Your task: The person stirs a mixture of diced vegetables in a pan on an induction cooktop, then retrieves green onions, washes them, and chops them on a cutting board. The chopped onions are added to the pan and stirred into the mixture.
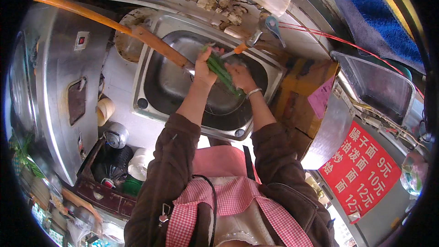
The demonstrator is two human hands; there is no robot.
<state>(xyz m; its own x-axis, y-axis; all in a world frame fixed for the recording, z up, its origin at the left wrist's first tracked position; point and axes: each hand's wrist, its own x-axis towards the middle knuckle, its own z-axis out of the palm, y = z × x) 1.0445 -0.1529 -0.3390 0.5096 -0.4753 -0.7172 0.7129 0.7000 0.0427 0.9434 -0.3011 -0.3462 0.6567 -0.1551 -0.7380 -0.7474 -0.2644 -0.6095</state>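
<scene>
My left hand (204, 68) is closed around a bundle of green vegetable stalks (220, 69) above the stainless steel sink (142, 79). On the other side of the bundle, my right hand (242, 78) has its fingers against the stalks; a bracelet (253, 92) circles that wrist. The tap's orange-collared spout (241, 48) points at the greens, and what looks like running water blurs them there. A long tool with a wooden handle (161, 48) slants over the sink from the left, its metal end partly hidden behind my left wrist.
A stainless steel cabinet (58, 75) with a switch stands left. A metal kettle (116, 135) and white bucket (140, 163) sit lower left. Right of the sink is a cardboard box (295, 99). Red cords (329, 35) run from the tap past a grey plastic bin (380, 85).
</scene>
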